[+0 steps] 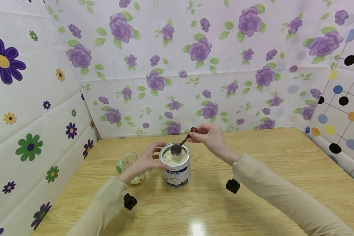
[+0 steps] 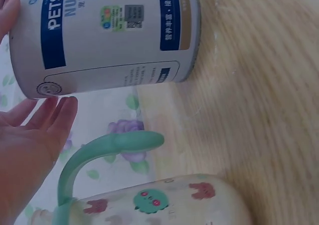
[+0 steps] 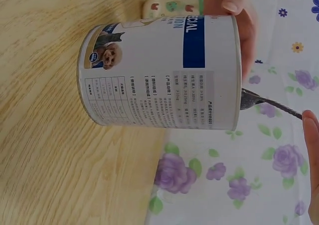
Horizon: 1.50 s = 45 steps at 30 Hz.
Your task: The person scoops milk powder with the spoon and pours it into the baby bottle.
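A white and blue can of pale milk powder [image 1: 177, 178] stands upright on the table with its top uncovered. My left hand [image 1: 146, 160] holds it near the rim from the left, thumb in front and fingers toward the back; the left wrist view shows fingertips [image 2: 70, 108] at the can's side. Between thumb and fingers, my right hand [image 1: 209, 137] pinches the handle of a dark spoon [image 1: 176, 149]. The spoon slants down into the can's mouth, its bowl over the powder. Whether the bowl carries powder is unclear.
Left of the can, partly behind my left hand, stands a clear bottle [image 1: 129, 159] with green handles and small printed figures. Wooden table [image 1: 253, 183] extends to the right and front. Flowered cloth [image 1: 177, 65] hangs along the back, with patterned cloths at both sides.
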{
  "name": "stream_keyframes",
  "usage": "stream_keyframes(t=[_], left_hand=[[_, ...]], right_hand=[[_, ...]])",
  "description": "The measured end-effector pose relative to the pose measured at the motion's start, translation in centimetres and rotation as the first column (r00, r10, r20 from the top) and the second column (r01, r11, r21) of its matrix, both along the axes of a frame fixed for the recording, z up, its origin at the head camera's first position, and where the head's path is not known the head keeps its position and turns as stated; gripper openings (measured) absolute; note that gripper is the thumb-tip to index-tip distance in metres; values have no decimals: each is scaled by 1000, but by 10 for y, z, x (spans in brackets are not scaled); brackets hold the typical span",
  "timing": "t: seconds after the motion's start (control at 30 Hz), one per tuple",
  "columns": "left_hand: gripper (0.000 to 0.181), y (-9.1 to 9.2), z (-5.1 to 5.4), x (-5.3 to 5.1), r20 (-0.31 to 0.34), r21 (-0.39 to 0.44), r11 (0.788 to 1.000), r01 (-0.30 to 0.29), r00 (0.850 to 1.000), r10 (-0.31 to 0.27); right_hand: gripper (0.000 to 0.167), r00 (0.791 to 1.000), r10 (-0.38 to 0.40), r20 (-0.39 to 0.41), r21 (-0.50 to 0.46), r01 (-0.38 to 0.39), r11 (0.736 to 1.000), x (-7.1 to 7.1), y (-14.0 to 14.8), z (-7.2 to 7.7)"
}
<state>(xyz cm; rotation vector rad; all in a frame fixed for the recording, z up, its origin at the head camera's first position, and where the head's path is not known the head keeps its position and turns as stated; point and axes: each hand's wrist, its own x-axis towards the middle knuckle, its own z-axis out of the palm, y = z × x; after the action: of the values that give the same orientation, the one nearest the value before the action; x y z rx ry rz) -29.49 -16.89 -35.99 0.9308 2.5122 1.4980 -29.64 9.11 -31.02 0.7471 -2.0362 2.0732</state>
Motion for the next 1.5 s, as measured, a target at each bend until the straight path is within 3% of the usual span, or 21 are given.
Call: stream_keyframes(t=[0.07,0.3,0.5,0.83,1.1,1.5], left_hand=[[83,1,0,1,20,3,1000,8,1000,-8],[79,9,19,15,46,47,996,75,996,-77],[73,10,16,17,67,95,992,88,993,-95],[72,9,20,15,124,78,995,63,990,-73],[73,10,21,16,158,78,996,34,986,-46],[77,9,22,17,150,50,998,24,988,-32]], right_hand=[[2,1000,8,-28,16,-8,1000,0,-1,-2],[8,997,-3,-74,49,6,999,0,-6,-9],[4,998,0,-63,71,4,997,0,-13,-13],[8,993,91,71,97,-98,990,9,-21,-4],[10,980,125,153,73,-138,988,-8,-25,-22],[10,957,122,263,13,-130,991,-10,-23,-25]])
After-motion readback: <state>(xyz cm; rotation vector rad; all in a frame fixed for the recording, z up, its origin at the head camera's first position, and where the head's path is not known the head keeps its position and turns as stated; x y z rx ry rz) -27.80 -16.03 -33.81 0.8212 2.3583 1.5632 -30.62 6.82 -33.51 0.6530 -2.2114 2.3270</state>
